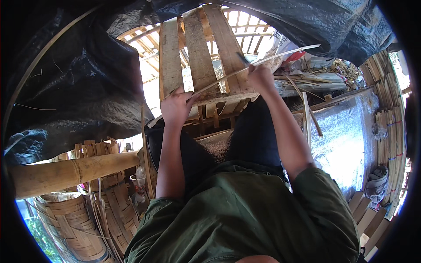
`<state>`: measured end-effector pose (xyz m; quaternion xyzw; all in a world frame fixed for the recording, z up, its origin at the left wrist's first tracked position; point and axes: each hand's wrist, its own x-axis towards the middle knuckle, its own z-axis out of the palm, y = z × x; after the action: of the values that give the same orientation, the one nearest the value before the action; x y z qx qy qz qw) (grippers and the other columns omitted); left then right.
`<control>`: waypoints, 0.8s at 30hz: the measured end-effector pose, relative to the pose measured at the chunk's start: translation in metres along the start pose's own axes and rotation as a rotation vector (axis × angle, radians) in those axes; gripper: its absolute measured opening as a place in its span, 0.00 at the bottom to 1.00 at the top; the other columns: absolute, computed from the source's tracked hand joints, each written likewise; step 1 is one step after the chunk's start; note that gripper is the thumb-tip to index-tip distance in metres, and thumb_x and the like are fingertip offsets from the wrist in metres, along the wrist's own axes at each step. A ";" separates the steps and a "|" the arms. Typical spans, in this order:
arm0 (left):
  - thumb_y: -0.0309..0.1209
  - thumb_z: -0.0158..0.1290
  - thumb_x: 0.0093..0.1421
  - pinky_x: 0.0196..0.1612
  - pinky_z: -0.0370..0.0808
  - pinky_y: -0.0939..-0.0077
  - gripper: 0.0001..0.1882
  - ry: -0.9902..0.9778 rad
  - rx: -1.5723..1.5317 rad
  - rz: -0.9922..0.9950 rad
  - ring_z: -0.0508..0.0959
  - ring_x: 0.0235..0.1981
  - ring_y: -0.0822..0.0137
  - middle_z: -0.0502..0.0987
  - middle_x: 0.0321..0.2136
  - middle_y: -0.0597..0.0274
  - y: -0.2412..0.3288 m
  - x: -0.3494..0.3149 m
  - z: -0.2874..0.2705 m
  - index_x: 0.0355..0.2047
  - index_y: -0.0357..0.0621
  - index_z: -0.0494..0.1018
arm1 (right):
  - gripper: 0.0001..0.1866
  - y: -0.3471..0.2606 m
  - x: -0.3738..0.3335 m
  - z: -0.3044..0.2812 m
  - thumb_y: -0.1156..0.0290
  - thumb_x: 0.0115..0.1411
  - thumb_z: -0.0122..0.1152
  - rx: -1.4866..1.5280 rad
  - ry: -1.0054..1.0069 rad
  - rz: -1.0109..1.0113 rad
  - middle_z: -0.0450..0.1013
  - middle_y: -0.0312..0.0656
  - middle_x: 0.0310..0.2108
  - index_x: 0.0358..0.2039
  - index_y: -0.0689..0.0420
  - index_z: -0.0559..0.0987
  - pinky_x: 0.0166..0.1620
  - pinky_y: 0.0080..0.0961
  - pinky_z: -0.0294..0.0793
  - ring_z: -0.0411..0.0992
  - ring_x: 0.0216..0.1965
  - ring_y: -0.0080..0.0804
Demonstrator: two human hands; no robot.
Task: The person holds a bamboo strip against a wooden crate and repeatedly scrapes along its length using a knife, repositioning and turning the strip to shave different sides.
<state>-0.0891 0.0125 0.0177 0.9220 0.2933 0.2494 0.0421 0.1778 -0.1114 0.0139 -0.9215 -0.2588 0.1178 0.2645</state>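
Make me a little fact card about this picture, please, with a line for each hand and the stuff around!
Left hand: closed on a long pale strip
Right hand: closed, a dark narrow thing poking out; can't tell what it is
Strip tilt: rises toward the right, past the right hand
In front: wooden boards with gaps
Left side: black sheet, bamboo pole, woven basket
Right side: shiny silvery sheet
Clothes: green shirt
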 end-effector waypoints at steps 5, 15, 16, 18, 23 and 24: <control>0.48 0.63 0.55 0.27 0.72 0.61 0.13 -0.034 -0.028 -0.046 0.76 0.22 0.56 0.70 0.19 0.61 -0.004 -0.001 -0.001 0.26 0.53 0.84 | 0.29 0.010 0.004 -0.006 0.53 0.69 0.44 -0.043 -0.068 -0.075 0.77 0.67 0.31 0.30 0.69 0.81 0.47 0.51 0.76 0.77 0.39 0.64; 0.49 0.61 0.57 0.26 0.72 0.60 0.16 -0.059 0.004 0.003 0.77 0.23 0.55 0.72 0.20 0.60 -0.005 0.002 0.003 0.26 0.52 0.84 | 0.30 0.026 0.018 -0.004 0.50 0.68 0.46 0.046 -0.069 -0.019 0.77 0.67 0.32 0.32 0.69 0.81 0.45 0.52 0.76 0.77 0.39 0.64; 0.49 0.61 0.57 0.27 0.72 0.61 0.17 -0.064 -0.016 -0.009 0.77 0.23 0.56 0.72 0.20 0.60 -0.008 0.005 0.002 0.24 0.50 0.83 | 0.30 0.008 0.006 0.001 0.50 0.68 0.46 0.029 -0.071 -0.047 0.77 0.66 0.33 0.33 0.69 0.81 0.46 0.52 0.76 0.77 0.40 0.64; 0.50 0.61 0.57 0.27 0.73 0.63 0.18 -0.066 -0.042 -0.012 0.78 0.22 0.57 0.73 0.20 0.60 -0.008 0.012 -0.002 0.22 0.49 0.82 | 0.30 0.005 0.003 0.007 0.51 0.68 0.45 0.010 -0.139 -0.085 0.77 0.66 0.33 0.33 0.68 0.81 0.45 0.53 0.76 0.77 0.39 0.64; 0.49 0.62 0.56 0.27 0.73 0.62 0.18 -0.103 -0.059 -0.055 0.78 0.23 0.56 0.74 0.21 0.60 -0.005 0.017 -0.002 0.23 0.47 0.82 | 0.30 0.023 0.032 -0.005 0.51 0.67 0.47 0.069 0.027 0.049 0.77 0.66 0.30 0.32 0.70 0.81 0.43 0.51 0.77 0.78 0.37 0.64; 0.49 0.62 0.56 0.27 0.73 0.62 0.18 -0.101 -0.059 -0.052 0.78 0.23 0.56 0.74 0.21 0.60 -0.006 0.018 -0.001 0.23 0.47 0.82 | 0.30 0.025 0.032 0.002 0.51 0.68 0.46 0.078 0.045 0.037 0.77 0.66 0.30 0.32 0.70 0.81 0.43 0.51 0.77 0.78 0.38 0.64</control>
<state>-0.0803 0.0271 0.0248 0.9238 0.3074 0.2096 0.0904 0.2142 -0.1117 -0.0038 -0.9175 -0.2308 0.1119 0.3039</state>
